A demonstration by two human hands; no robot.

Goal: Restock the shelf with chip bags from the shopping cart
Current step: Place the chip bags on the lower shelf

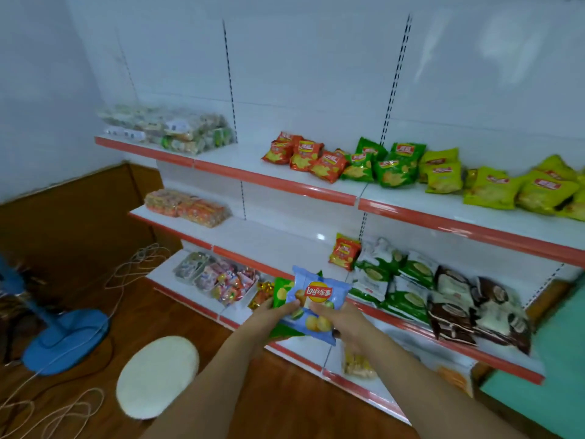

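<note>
A light blue Lay's chip bag point(316, 296) is held in front of the middle shelf point(278, 245), with a green chip bag point(281, 292) stacked behind it. My left hand point(272, 315) grips both bags from the left, and my right hand point(345, 324) grips the blue bag's lower right. On the top shelf point(278, 182) lie orange bags point(304, 155), green bags point(386, 164) and yellow-green bags point(493, 185). One orange bag point(344, 251) stands on the middle shelf beside white-and-green bags point(386, 277). The shopping cart is out of view.
Brown-and-white bags point(474, 308) fill the middle shelf's right end. Clear packs of snacks point(171, 131) sit at the left of each shelf level. On the wooden floor are a round white stool point(158, 375), a blue fan base point(66, 340) and loose cables point(133, 267).
</note>
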